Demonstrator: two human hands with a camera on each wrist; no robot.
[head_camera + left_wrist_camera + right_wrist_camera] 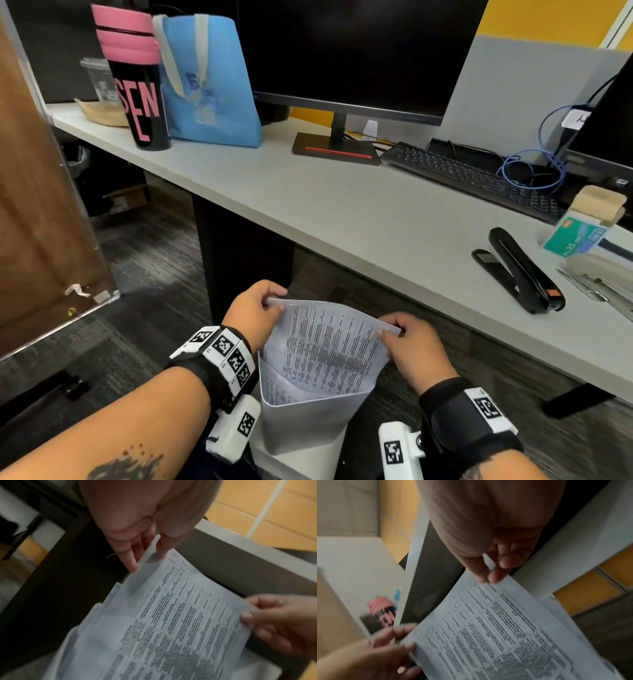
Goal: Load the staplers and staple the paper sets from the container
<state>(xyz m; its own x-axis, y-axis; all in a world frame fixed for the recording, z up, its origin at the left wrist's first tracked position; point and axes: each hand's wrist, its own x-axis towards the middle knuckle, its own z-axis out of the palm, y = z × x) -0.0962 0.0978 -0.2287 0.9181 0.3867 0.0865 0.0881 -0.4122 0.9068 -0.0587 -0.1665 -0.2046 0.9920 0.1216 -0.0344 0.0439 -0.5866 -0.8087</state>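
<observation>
Both hands hold a set of printed sheets point(329, 342) below the desk's front edge. My left hand point(260, 308) pinches the sheets' upper left corner, and my right hand point(407, 339) pinches the upper right corner. The sheets point(180, 615) bow downward, their lower part curling into a white container point(301, 431) between my wrists. More paper sits in that container. A black stapler point(524, 270) lies closed on the grey desk point(342, 212) at the right. A silver stapler point(603, 281) lies opened beside it, next to a green staple box point(575, 240). The right wrist view shows the same sheets point(496, 628).
A monitor point(356, 51), a black keyboard point(472, 178) and blue cables point(534, 168) stand at the back of the desk. A pink-lidded tumbler point(137, 82) and a blue bag point(209, 82) stand at the left. Dark carpet and a desk leg lie below.
</observation>
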